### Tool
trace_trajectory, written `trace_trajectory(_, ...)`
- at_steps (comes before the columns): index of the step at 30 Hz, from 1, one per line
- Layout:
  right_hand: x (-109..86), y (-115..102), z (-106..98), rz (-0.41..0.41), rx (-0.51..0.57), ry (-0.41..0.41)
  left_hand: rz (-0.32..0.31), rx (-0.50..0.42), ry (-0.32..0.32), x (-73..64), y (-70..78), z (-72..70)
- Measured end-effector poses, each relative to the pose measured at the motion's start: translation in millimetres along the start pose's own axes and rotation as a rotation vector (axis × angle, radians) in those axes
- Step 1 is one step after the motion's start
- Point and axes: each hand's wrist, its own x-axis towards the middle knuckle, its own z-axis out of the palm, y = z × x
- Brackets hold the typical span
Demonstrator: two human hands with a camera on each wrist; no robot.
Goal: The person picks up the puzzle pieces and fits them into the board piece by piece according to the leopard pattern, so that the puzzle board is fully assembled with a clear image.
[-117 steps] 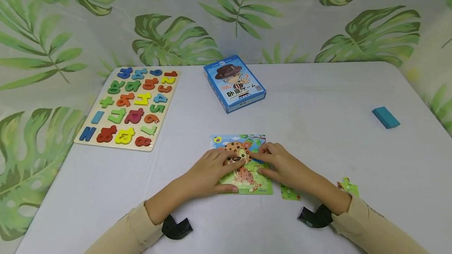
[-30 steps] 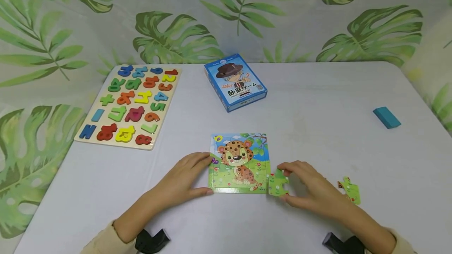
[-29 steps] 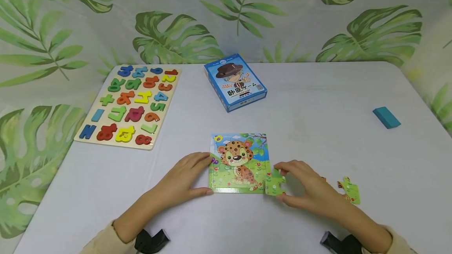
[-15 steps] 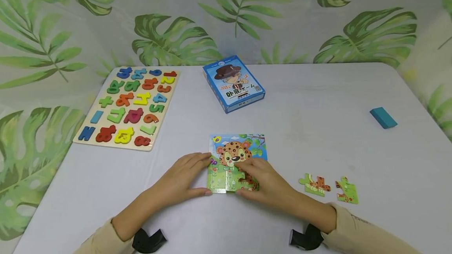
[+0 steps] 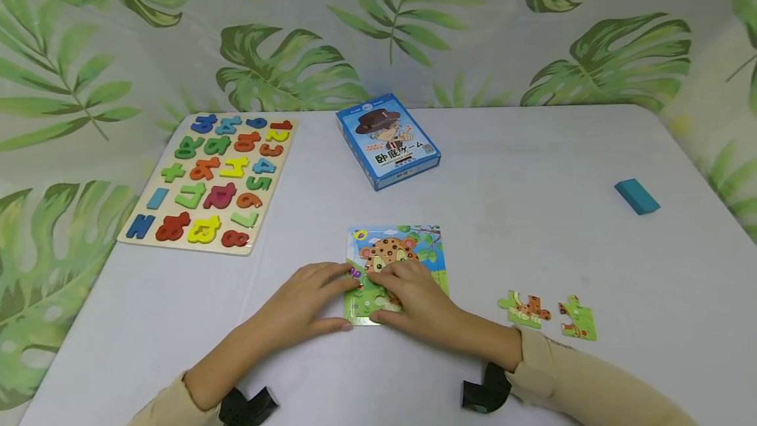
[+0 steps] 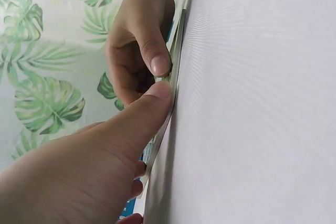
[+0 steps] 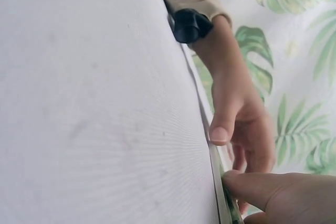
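Note:
The leopard jigsaw puzzle (image 5: pixel 427 234) lies on the white table, its lower middle hidden by my right hand (image 5: pixel 416 294). That hand pinches a green puzzle piece (image 5: pixel 365 298) between thumb and fingers over the puzzle's lower left corner. My left hand (image 5: pixel 307 301) rests against the puzzle's left side, fingers extended and thumb at the bottom corner; its index fingertip reaches onto the picture. In the left wrist view the left thumb (image 6: pixel 152 95) presses the board's edge, close to the right thumb (image 6: pixel 157 59). Two loose puzzle pieces, one spotted (image 5: pixel 526 309) and one mostly green (image 5: pixel 579 319), lie to the right.
A wooden number board (image 5: pixel 127 236) with colourful figures lies at the back left. Behind the puzzle is a blue game box (image 5: pixel 390 143). A teal block (image 5: pixel 637 196) sits far right. Black wrist devices (image 5: pixel 248 406) are worn on both arms.
The right hand has carried the green piece from the puzzle's right side leftward to its lower left corner. The left hand stays at the left edge, its index finger now further onto the picture.

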Motion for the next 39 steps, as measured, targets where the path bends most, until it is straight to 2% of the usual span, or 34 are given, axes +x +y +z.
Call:
trace_trajectory(8, 4.0, -1, -2, 0.018, -0.004, -0.026, 0.093, 0.055, -0.064, 2.5, 6.4, -7.8)
trace_trajectory(11, 3.5, -2, -4, 0.016, -0.036, -0.055, 0.088, 0.055, -0.077, 2.0, 7.6, -9.5)
trace_trajectory(15, -0.5, -2, -7, 0.02, -0.066, -0.138, 0.053, 0.028, -0.097, 2.7, 7.7, -10.1)
trace_trajectory(18, -5.2, 2, -11, 0.039, -0.012, -0.187, 0.025, -0.01, -0.1, 3.2, 6.5, -8.9)
trace_trajectory(22, -12.1, 8, -21, 0.079, 0.151, -0.194, 0.001, -0.052, -0.087, 3.0, 4.8, -6.7)
trace_trajectory(25, -19.1, 9, -32, 0.114, 0.234, -0.168, -0.004, -0.064, -0.081, 2.4, 4.4, -5.3)
trace_trajectory(28, -29.4, 11, -48, 0.131, 0.247, -0.115, -0.005, -0.067, -0.076, 2.1, 4.2, -4.3)
trace_trajectory(34, -58.1, 18, -81, 0.128, 0.166, 0.033, -0.019, -0.082, -0.076, 2.5, 4.1, -3.3)
trace_trajectory(39, -82.9, 26, -100, 0.133, 0.098, 0.158, -0.03, -0.093, -0.084, 2.8, 4.7, -3.6)
